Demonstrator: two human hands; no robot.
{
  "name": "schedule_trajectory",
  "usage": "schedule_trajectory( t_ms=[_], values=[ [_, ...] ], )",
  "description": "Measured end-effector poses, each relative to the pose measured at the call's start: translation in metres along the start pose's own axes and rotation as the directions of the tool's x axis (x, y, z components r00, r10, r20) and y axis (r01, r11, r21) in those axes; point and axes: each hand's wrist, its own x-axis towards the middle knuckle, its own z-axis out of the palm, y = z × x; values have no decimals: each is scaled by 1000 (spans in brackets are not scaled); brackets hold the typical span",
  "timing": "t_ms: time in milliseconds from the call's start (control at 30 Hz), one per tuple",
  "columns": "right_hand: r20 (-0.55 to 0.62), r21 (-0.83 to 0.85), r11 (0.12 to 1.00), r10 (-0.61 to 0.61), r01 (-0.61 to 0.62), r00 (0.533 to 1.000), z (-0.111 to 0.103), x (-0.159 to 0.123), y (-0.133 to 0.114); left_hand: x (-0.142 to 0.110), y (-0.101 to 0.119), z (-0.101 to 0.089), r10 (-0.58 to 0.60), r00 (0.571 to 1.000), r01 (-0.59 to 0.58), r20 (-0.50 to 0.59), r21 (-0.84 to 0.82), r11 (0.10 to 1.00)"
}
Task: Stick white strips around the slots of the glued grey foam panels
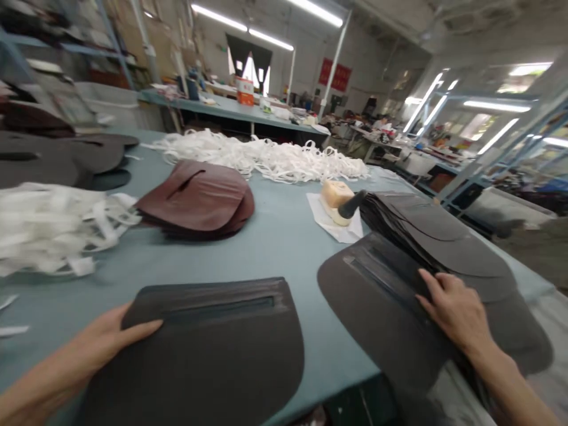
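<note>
On the table (284,236), close to the person, lay a dark panel (208,349) with a long slot near its top edge. The left hand (100,343) rested flat on the panel's left edge, at about 9 o'clock from it, with fingers straight and close together, gripping nothing. At 3 o'clock from the panel lay a dark stack (408,260) of the same kind of pieces, fanned out. The right hand (457,310) lay on top of it, fingers bent a little and spread, fingertips pressing on the top sheets; I could not tell if it pinched one.

At 12 o'clock from the stack, just beside it, sat a tan brush (339,198) with a dark handle, on a white paper (332,222). At 11 o'clock from the panel was a brown pile (197,198). At 12 o'clock, farther back, lay a heap of white strips (261,157). More white strips (53,228) sat at 10 o'clock, near the left edge. Behind them were grey pieces (66,157).
</note>
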Motion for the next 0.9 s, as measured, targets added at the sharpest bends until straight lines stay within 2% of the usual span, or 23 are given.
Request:
schedule_trajectory(
  t_ms=[67,133,167,200,233,267,300,333,400,433,500,567,600,633,733,800,833,900],
  values=[
    [-179,-55,995,71,-82,981,-1,27,-11,-3,2,0,62,994,-55,92,-69,996],
    [-301,58,983,185,-175,936,-6,42,-57,-7,4,2,109,986,-95,123,-113,989],
    [-297,165,966,241,-199,924,-9,45,-91,-8,5,4,114,986,-99,123,-128,987],
    [-219,306,943,202,-130,955,-13,44,-129,-10,5,5,122,984,-104,127,-144,984],
    [-93,462,886,83,-31,992,-15,41,-170,-11,5,6,132,982,-109,133,-164,980],
    [23,570,822,-11,-4,1000,-18,36,-209,-11,4,7,140,980,-112,140,-192,975],
    [105,618,786,-58,-19,993,-19,31,-244,-12,2,7,145,979,-109,146,-229,967],
    [131,629,775,-30,-60,991,-20,26,-273,-14,0,7,142,977,-95,156,-276,956],
    [161,724,682,-23,-102,987,-22,21,-307,-17,-6,6,126,973,-44,192,-384,922],
    [189,793,592,-15,-144,982,-23,22,-314,-19,-9,5,120,970,-15,214,-435,900],
    [309,910,300,-37,-285,950,-26,28,-311,-24,-14,2,123,961,21,246,-512,859],
    [456,890,25,-107,-456,884,-30,37,-300,-28,-18,0,135,958,30,255,-554,832],
    [504,855,-53,-159,-517,849,-33,41,-295,-30,-20,0,141,956,30,256,-565,824],
    [532,825,-84,-220,-559,818,-37,43,-291,-31,-21,1,147,955,30,259,-575,818],
    [555,774,-58,-419,-630,719,-49,42,-287,-35,-21,4,153,946,49,284,-596,801],
    [545,736,-84,-513,-671,663,-56,37,-287,-37,-21,7,138,946,70,292,-605,793],
    [530,722,-115,-543,-682,652,-60,34,-287,-38,-22,8,128,946,81,296,-603,793],
    [482,705,-194,-575,-682,661,-64,29,-287,-38,-24,9,116,945,97,307,-598,795]
  ],
)
